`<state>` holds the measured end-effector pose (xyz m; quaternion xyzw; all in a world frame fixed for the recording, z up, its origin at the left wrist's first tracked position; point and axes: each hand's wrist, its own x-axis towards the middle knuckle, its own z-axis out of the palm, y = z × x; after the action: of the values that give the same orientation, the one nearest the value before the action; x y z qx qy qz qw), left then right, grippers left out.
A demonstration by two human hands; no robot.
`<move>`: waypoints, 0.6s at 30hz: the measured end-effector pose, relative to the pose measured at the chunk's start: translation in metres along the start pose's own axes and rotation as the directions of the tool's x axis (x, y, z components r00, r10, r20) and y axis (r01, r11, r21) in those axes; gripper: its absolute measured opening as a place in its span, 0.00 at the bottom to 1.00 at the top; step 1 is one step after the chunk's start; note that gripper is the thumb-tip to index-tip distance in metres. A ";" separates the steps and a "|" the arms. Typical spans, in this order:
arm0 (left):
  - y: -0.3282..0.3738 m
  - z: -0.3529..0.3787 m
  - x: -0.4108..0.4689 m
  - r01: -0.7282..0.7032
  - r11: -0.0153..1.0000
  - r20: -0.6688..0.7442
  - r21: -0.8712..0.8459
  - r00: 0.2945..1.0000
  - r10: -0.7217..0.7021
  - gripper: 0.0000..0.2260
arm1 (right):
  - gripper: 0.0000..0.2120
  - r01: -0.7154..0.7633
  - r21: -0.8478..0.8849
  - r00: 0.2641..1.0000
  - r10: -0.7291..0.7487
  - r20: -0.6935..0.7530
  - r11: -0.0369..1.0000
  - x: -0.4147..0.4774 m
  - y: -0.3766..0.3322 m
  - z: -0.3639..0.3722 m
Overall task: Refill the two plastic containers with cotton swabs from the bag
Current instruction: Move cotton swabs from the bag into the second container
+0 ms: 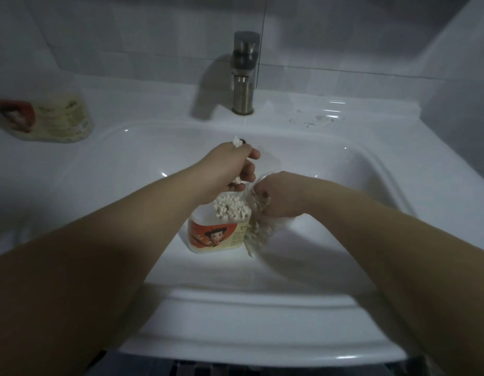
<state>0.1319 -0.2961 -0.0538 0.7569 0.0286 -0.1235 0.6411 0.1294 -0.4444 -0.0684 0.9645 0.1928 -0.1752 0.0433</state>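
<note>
A plastic container point(213, 236) with an orange cartoon label stands open in the sink basin, packed with upright cotton swabs point(231, 209). My left hand point(230, 169) hovers just above it and grips a small bunch of swabs, whose white tips stick out at both ends of the fist. My right hand point(279, 196) grips the clear plastic bag point(258, 232) of swabs right beside the container; the bag hangs down against the container's right side. A second container point(49, 119) with the same label lies on its side on the counter at the far left.
The white sink basin point(330, 169) surrounds the work area. A steel faucet point(243, 74) stands behind it at the centre. White scraps point(312, 120) lie on the counter at the back right. Tiled walls rise behind and at the right.
</note>
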 end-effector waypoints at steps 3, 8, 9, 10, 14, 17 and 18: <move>-0.001 0.001 -0.002 -0.005 1.000 0.039 0.029 0.999 0.004 0.11 | 0.10 -0.005 0.007 1.000 0.005 0.017 1.000 0.002 0.002 0.002; -0.001 0.002 -0.005 -0.004 0.998 0.137 0.065 0.991 -0.005 0.11 | 0.05 -0.011 0.079 1.000 0.012 -0.011 0.997 -0.002 0.007 -0.001; -0.002 0.002 -0.005 -0.008 0.997 0.153 0.079 0.988 -0.004 0.11 | 0.08 -0.017 0.092 0.999 0.020 -0.029 0.996 -0.001 0.007 -0.002; -0.002 0.003 -0.006 -0.011 0.996 0.167 0.093 0.986 -0.005 0.11 | 0.12 -0.029 0.107 0.999 0.034 -0.043 0.994 -0.002 0.007 -0.003; -0.003 0.003 -0.006 -0.013 0.991 0.176 0.130 0.984 -0.010 0.11 | 0.16 -0.061 0.195 0.997 0.070 -0.043 0.979 -0.004 0.007 -0.006; -0.002 0.002 -0.006 -0.022 0.990 0.170 0.138 0.986 -0.002 0.11 | 0.14 -0.045 0.233 0.997 0.060 -0.056 0.971 -0.004 0.007 -0.008; -0.002 0.002 -0.005 -0.023 0.991 0.160 0.135 0.987 0.001 0.11 | 0.14 -0.037 0.249 0.995 0.057 -0.076 0.968 -0.005 0.008 -0.010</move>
<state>0.1259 -0.2970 -0.0551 0.7868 -0.0359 -0.1815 0.5888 0.1316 -0.4519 -0.0573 0.9731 0.1482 -0.1567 -0.0810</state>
